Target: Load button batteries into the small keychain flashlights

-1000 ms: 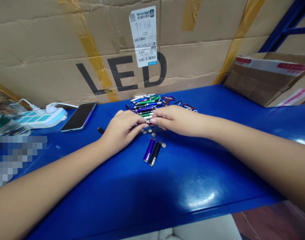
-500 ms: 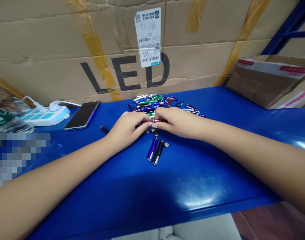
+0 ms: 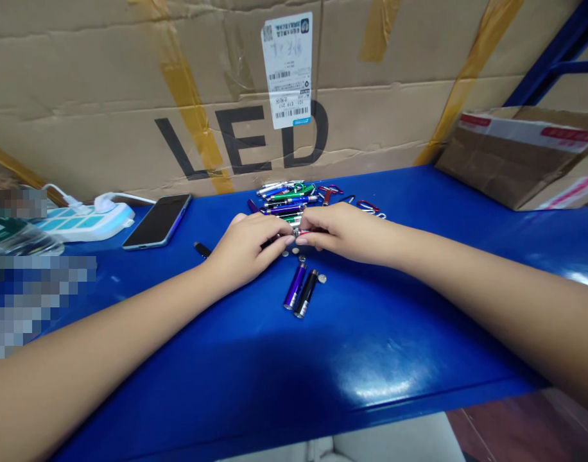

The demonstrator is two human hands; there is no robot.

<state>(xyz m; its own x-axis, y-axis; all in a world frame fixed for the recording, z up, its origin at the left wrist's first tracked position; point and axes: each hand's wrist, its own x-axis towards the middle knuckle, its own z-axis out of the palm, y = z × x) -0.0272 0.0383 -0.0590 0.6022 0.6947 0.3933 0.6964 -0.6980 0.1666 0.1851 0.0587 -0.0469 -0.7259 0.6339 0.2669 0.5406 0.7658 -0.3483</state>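
My left hand [image 3: 253,247] and my right hand [image 3: 345,234] meet over the middle of the table, thumbs and fingers pinched. Between the right fingertips shows a small red-and-silver tube [image 3: 303,232], seemingly a mini flashlight, mostly hidden. The left fingertips close at its silver end; a dark piece also shows under that palm, its kind unclear. Just below lie several button cells [image 3: 295,251]. Nearer to me, a purple mini flashlight [image 3: 294,287] rests beside a black mini flashlight [image 3: 306,294], with another button cell [image 3: 321,278] next to it.
Behind my hands is a pile of coloured mini flashlights [image 3: 287,199], with carabiner clips [image 3: 368,206] to its right. A phone [image 3: 158,221], a power strip [image 3: 85,222] and a black piece [image 3: 202,249] lie left. A large cardboard box [image 3: 371,128] stands behind; an open carton [image 3: 506,160] sits right.
My hands stay almost in place, with only a slight shift of the fingertips around the small tube. The flashlights and button cells on the table have not moved.
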